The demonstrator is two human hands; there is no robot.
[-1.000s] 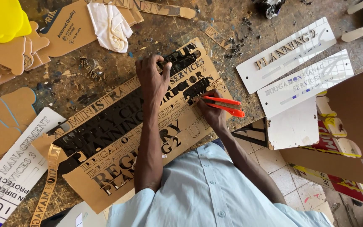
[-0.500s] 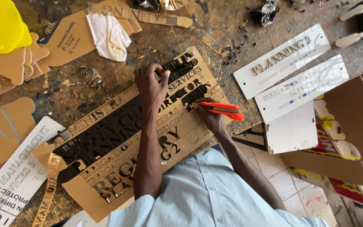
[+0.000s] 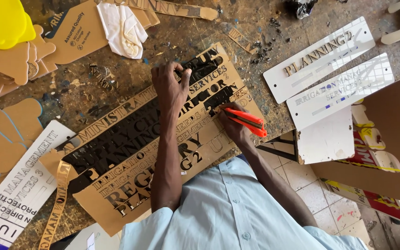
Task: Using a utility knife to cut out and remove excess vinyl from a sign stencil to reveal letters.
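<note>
Your left hand (image 3: 171, 90) lies spread and flat on the brown cut-out sheet (image 3: 163, 139), fingertips pressing near its far edge; it grips nothing, only pins the sheet to the scarred workbench (image 3: 255, 28). Your right hand (image 3: 232, 125) is clenched round the orange utility knife (image 3: 245, 121), its tip just ahead of your fingers, among the cut letters.

The sheet looks thin, light and fairly stiff. With so many letters cut out, the narrow strips between them probably tear or bend easily, so press on the solid bands close beside the blade rather than on the lacy parts. It may slide on the dusty bench if your left fingers ease off.

Beyond your right fingers lie two white lettered plates (image 3: 320, 58), well apart from the sheet.
</note>
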